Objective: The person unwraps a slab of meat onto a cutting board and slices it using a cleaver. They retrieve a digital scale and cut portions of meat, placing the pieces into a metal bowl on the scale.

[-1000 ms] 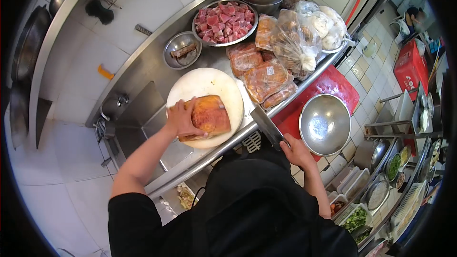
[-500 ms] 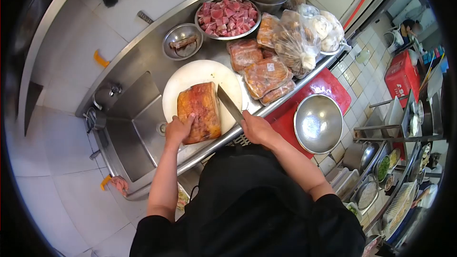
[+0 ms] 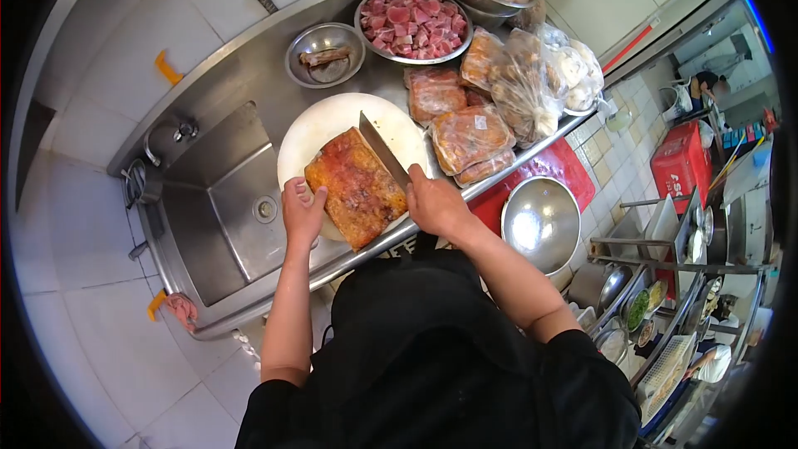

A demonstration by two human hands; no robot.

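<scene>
A browned slab of meat [image 3: 356, 187] lies tilted on the round white cutting board [image 3: 307, 129], its lower corner near the counter's front rim. My left hand [image 3: 303, 214] is at the slab's left edge, thumb against the meat and fingers curled. Closed round the handle of a knife [image 3: 384, 151], my right hand [image 3: 435, 204] is at the slab's right side. The blade runs along the slab's upper right edge, its tip pointing away from me. Whether the blade touches the meat I cannot tell.
A steel sink [image 3: 224, 216] is left of the board. Behind stand a small bowl [image 3: 325, 55] with a brown piece and a bowl of cubed raw meat [image 3: 414, 23]. Bagged meat [image 3: 472, 137] lies to the right. A steel bowl [image 3: 540, 224] is on a red surface [image 3: 573, 170].
The slab has turned on the board and now sits askew. My left hand has shifted to its left edge. The knife has moved up and left, closer along the slab's side. The view has shifted slightly.
</scene>
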